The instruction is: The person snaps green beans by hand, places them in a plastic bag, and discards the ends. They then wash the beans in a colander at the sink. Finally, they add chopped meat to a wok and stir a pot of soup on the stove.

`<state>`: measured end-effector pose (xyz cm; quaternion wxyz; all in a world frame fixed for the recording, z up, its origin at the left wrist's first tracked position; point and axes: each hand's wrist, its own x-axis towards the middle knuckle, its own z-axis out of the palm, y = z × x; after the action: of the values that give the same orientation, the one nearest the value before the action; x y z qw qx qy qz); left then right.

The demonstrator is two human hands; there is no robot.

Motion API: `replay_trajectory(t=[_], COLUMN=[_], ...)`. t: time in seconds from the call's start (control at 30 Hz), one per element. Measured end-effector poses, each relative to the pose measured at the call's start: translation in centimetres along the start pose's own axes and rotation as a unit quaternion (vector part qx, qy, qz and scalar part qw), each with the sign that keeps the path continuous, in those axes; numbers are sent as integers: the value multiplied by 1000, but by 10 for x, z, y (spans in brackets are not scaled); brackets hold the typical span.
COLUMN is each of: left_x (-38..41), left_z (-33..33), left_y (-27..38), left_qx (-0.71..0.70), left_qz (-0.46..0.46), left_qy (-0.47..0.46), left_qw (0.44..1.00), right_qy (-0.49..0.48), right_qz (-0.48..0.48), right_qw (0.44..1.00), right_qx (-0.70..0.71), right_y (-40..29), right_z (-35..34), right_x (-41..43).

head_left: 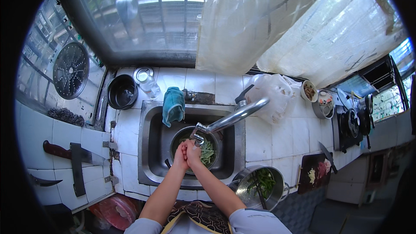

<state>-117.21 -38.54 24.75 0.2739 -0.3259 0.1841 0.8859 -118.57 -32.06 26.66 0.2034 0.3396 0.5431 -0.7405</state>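
My left hand (180,156) and my right hand (193,153) are clasped together over a metal bowl (215,162) in the stainless steel sink (228,149). Their fingers are curled against each other, and whether anything lies between the palms is hidden. Directly above them is the swivel spout end (199,138) of the chrome faucet (239,117). Cut green vegetable pieces (207,152) show in the bowl, to the right of my hands. A teal cloth (174,105) hangs over the sink's back rim.
At the sink's front right stands a steel pot (239,187) with green peppers (265,183) and chopsticks. Farther right are a cutting board (305,165) with chopped food, a knife (328,157) and a gas stove (339,133). A plastic bag (273,96), black pot (122,91) and glass jar (149,86) stand behind.
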Motion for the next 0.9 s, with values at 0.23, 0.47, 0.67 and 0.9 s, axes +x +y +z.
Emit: replay_trajectory(t=[0.23, 0.47, 0.67, 0.9], left_x=[-37, -61, -59, -64], left_z=[-57, -68, -59, -45], left_y=[3, 23, 22, 29], left_qx=[414, 614, 637, 648], left_qz=[78, 110, 85, 63], left_qy=[327, 402, 410, 413], left_qw=[846, 671, 648, 636], right_qy=[268, 95, 123, 56], right_qz=[59, -181, -185, -149], right_qw=[808, 694, 687, 647], right_qx=[-521, -690, -692, -746], right_y=[32, 72, 52, 45], right_z=[-39, -1, -5, -35], right_x=[44, 68, 68, 93])
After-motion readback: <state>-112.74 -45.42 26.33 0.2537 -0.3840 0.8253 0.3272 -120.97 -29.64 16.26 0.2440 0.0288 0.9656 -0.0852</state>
